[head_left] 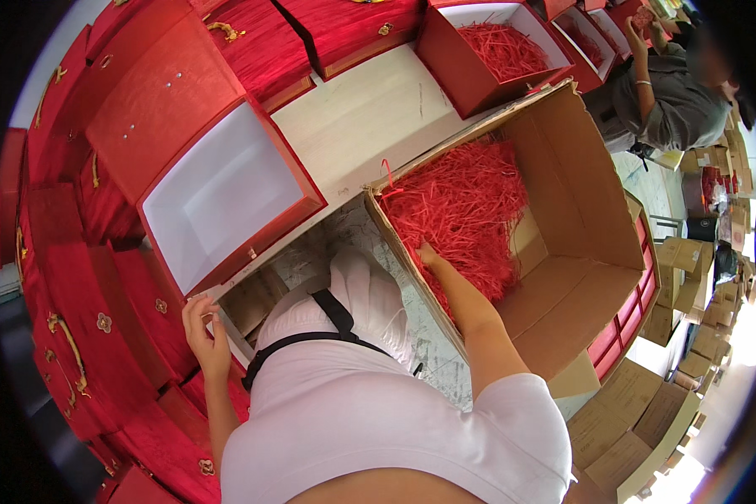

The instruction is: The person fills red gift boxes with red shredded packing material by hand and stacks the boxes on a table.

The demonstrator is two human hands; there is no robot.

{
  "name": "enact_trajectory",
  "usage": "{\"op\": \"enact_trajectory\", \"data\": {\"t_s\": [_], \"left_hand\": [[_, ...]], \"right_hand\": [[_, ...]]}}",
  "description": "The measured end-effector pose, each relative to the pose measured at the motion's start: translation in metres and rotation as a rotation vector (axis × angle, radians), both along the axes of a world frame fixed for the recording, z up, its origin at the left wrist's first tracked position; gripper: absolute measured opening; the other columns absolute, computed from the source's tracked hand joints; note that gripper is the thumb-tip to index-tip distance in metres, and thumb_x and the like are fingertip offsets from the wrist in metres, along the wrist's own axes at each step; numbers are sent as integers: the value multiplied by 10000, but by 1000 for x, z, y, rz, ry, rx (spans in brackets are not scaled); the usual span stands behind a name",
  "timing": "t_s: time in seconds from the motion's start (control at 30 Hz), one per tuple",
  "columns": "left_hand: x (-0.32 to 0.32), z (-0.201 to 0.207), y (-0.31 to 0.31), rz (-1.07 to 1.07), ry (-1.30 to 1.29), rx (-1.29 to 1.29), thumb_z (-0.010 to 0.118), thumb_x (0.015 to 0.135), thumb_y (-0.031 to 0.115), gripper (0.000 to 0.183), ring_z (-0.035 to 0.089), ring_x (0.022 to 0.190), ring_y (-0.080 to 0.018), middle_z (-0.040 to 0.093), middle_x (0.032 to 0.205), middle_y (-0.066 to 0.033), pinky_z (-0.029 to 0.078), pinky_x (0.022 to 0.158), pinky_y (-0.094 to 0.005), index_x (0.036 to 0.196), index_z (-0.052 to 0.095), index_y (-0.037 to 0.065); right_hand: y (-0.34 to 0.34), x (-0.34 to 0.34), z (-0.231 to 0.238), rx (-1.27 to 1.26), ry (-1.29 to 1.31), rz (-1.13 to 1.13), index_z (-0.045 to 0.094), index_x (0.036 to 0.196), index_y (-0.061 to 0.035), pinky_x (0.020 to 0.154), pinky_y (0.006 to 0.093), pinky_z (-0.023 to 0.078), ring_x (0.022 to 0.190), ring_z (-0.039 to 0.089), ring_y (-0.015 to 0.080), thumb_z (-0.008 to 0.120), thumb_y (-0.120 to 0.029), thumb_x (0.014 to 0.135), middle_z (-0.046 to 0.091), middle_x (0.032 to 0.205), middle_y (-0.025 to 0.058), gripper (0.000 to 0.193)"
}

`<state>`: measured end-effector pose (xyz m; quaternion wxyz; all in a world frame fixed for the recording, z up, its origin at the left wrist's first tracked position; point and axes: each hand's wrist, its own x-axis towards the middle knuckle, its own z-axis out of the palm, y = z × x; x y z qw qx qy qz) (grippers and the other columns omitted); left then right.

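- In the cardboard carton, rests right hand among red shreds, grip hidden.
- Farther left, by white-lined red box, holds left hand slack, empty.

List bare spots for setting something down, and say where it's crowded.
Bare tabletop lies between the open white-lined box, itself empty, and the red box of shreds. Crowded: the left, with red boxes, and the cardboard carton's left part, where the right hand sits in red paper shreds.
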<state>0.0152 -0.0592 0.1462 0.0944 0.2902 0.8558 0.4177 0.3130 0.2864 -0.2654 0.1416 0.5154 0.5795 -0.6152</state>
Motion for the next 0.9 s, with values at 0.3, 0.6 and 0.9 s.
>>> {"op": "enact_trajectory", "data": {"t_s": [0.3,0.6,0.9], "left_hand": [[11,-16,20,7,-75,143,462,782,-90,288,555,838,-159,476,1102,-113,451,747,-269,1037,539,20],[0,-12,76,-199,-59,300,462,770,-98,261,557,799,-161,522,1063,-125,460,705,-266,992,550,7],[6,7,99,-298,-28,294,472,744,-130,252,558,819,-191,533,1029,-126,461,697,-273,938,562,2]], "right_hand": [[50,67,122,-221,201,-563,370,1301,10,871,358,436,1081,504,248,642,-133,709,502,1216,159,667],[74,102,303,48,344,-689,381,1292,9,874,351,434,1076,502,235,635,-113,712,503,1215,145,645],[55,123,420,243,418,-590,393,1283,7,876,344,431,1070,501,223,629,-93,715,505,1214,132,623]]}}
